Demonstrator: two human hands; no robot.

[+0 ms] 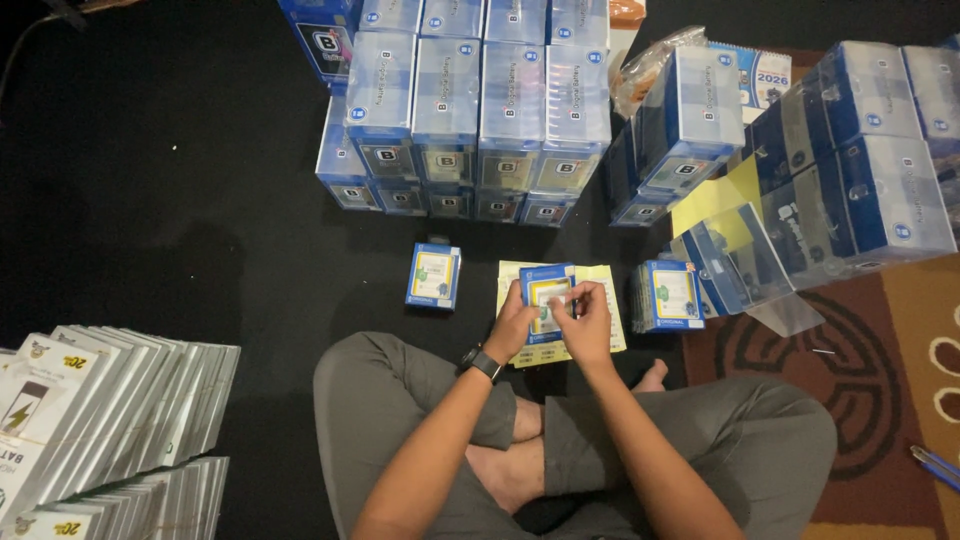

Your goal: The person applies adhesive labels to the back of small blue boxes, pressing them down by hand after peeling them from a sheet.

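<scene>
Flat card packs cropped left.

We seem to be on the floor of a home used as a small packing or stock room, though the dim view shows no walls to confirm it. A dark floor covering meets a brown patterned rug, the sort found in a living space. Around us stand stacked clear-and-blue retail boxes, more of them at the right, and rows of flat carded packs lie at the left. A desk calendar leans behind the stacks.
</scene>
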